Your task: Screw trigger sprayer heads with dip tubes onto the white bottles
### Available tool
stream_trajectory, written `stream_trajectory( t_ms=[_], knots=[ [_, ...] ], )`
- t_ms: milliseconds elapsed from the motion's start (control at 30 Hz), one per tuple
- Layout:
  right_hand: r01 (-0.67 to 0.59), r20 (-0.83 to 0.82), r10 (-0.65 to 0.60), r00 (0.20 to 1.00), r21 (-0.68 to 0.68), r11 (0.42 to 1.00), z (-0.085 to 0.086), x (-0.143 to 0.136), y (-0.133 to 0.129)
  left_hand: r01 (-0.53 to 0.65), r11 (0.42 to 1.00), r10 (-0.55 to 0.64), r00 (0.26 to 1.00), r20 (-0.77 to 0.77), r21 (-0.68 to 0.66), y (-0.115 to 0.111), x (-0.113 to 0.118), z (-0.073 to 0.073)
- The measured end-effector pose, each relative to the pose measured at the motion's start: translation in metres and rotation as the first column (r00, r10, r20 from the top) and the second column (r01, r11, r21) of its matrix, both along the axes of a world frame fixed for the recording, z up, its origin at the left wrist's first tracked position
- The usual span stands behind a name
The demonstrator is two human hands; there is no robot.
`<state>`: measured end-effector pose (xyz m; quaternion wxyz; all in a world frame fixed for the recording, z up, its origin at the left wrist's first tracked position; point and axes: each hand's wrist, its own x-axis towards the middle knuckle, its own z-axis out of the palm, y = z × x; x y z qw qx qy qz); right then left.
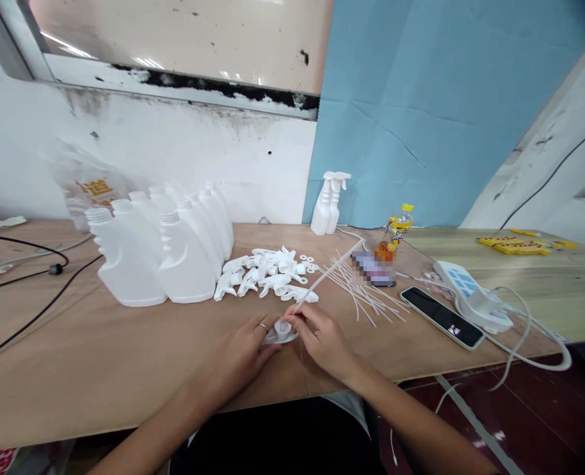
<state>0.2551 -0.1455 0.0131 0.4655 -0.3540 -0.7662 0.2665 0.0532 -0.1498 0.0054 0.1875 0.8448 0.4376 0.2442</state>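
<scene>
My left hand (248, 343) is closed around a white trigger spray head (281, 330) just above the table's front part. With thumb and fingers pinched, my right hand (322, 336) holds a thin white dip tube (322, 277), its lower end at the spray head's opening and its long end slanting up to the right. Whether the tube sits inside the opening is hidden by my fingers. Beyond my hands lies a pile of white trigger spray heads (267, 270). Right of the pile, several loose dip tubes (366, 290) are scattered, with small white rings (305, 258) close by.
White empty-necked bottles (188, 264) stand in rows at the left. Two bottles with spray heads (326, 211) stand by the wall. A drink bottle (395, 234), a phone (440, 316) and a power strip (470, 297) with looping cables are on the right. Black cables (59, 290) cross the left side.
</scene>
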Motion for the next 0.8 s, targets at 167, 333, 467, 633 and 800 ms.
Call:
stream_trajectory(
  t_ms=[167,333,467,633,800],
  knots=[
    [0.007,0.005,-0.007,1.0,0.008,1.0,-0.0004,0.0003,0.0003,-0.001,1.0,0.0,1.0,0.01,0.021,-0.0008,-0.0004,-0.0023],
    [-0.007,0.019,0.007,1.0,0.019,1.0,-0.0003,0.0001,0.0007,-0.005,1.0,0.004,1.0,0.014,0.022,-0.0013,0.0003,-0.0017],
    [-0.011,0.055,0.006,0.998,0.078,0.997,0.0019,0.0,-0.0003,0.014,1.0,-0.014,0.999,0.029,0.013,-0.0019,0.001,0.0005],
    [-0.035,0.084,0.023,0.996,0.141,0.989,0.0039,0.0001,-0.0013,0.019,1.0,-0.02,0.999,0.037,0.016,-0.0017,-0.0004,-0.0001],
    [-0.036,0.11,0.014,0.994,0.204,0.978,0.0025,0.0011,0.0001,0.023,0.999,-0.024,0.999,0.042,0.042,-0.0002,-0.0009,-0.0036]
  ],
)
